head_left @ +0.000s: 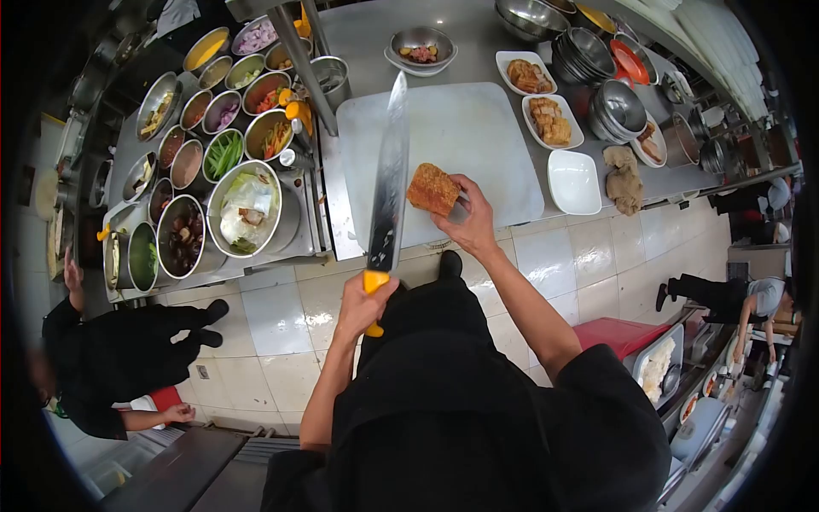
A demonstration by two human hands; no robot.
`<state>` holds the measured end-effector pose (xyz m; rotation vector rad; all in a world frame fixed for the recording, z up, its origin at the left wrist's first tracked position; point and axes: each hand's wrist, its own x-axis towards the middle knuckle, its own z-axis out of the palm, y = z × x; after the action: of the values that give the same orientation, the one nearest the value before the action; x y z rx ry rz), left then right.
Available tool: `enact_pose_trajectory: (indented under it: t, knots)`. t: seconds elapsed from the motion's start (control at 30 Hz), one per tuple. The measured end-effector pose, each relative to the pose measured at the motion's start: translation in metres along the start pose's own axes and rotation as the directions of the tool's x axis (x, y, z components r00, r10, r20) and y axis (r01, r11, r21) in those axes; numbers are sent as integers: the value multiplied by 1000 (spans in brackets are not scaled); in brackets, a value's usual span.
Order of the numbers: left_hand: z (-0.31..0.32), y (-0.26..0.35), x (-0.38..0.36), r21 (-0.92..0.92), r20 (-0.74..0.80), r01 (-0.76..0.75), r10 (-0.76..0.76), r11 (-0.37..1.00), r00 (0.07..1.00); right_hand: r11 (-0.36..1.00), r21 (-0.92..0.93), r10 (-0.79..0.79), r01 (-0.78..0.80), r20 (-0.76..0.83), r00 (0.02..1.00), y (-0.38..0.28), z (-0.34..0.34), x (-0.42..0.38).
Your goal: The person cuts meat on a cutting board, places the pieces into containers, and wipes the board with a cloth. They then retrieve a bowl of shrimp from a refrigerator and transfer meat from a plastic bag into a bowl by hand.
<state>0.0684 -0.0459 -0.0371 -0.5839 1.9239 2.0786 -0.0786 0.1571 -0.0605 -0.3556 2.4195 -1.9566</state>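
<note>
My left hand is closed around the yellow handle of a large kitchen knife. Its broad wet-looking blade points up and away from me, over the left part of a white cutting board. In my right hand is a block of crispy pork belly, its golden-brown crust facing up. My fingers grip its right side, near the board's front edge. Blade and pork are apart. To the right of the board, two white dishes hold browned, cut pork, beside a bare white dish.
Metal tubs of cut vegetables, including green peppers, crowd the left counter. Behind the board stands a steel bowl with food scraps. A crumpled cloth and stacked bowls are at right. Other people stand far left and right.
</note>
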Motion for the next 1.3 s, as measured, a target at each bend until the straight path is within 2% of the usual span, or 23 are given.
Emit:
enact_pose_trajectory:
  t: [0.03,0.07,0.17,0.2,0.23,0.27,0.3,0.33,0.4,0.53,0.6,0.7,0.73,0.8,0.93,1.0,1.13,1.2,1.3]
  knots:
    - [2,2,5,-20,61,92,-91,996,994,990,-90,-114,110,-41,993,1,0,-1]
    - [7,4,9,-11,64,98,-97,995,993,960,-185,-229,212,-73,971,2,0,-3]
    - [32,8,19,-58,-8,-64,64,996,998,949,-220,-253,225,-105,962,1,-2,-7]
    - [37,10,24,25,-22,-151,152,988,988,952,-214,-246,218,-114,962,4,-1,-8]
    - [41,12,27,34,-17,-145,146,989,989,951,-196,-265,238,-124,956,7,0,-8]
    - [45,16,29,119,-23,-141,145,983,989,949,-179,-283,258,-131,950,10,0,-9]
    - [50,19,30,203,-29,-136,145,970,989,952,-175,-275,251,-136,952,10,-1,-10]
    - [54,16,35,210,-28,-132,141,969,990,953,-170,-276,253,-132,952,9,-1,-9]
    - [62,10,44,137,-93,-87,100,987,991,954,-158,-276,254,-134,952,11,-2,-8]
    - [72,6,52,144,-197,-109,136,984,971,933,-236,-308,271,-139,941,10,-3,-7]
    - [72,-2,57,296,-196,-135,198,946,960,932,-244,-308,268,-146,940,6,-3,-8]
    - [75,0,56,340,-204,-126,204,932,957,943,-214,-292,254,-171,941,5,-3,-7]
    - [76,3,55,342,-204,-126,204,931,957,947,-202,-285,251,-163,945,5,-3,-7]
    - [78,6,53,215,-196,-100,144,972,970,950,-188,-279,249,-154,948,5,-4,-6]
    - [79,-3,59,258,-221,-113,173,959,960,939,-212,-305,271,-145,941,7,-4,-4]
    - [79,-7,61,414,-233,-105,217,904,948,933,-221,-320,286,-140,937,8,-6,-3]
    - [83,2,52,505,-234,-81,226,859,946,940,-202,-305,276,-127,944,13,-4,-3]
    - [80,8,44,611,-238,49,125,790,963,946,-178,-295,271,-123,948,15,-6,-1]
    - [75,13,29,671,-246,114,75,733,966,943,-197,-288,267,-82,954,14,-10,-2]
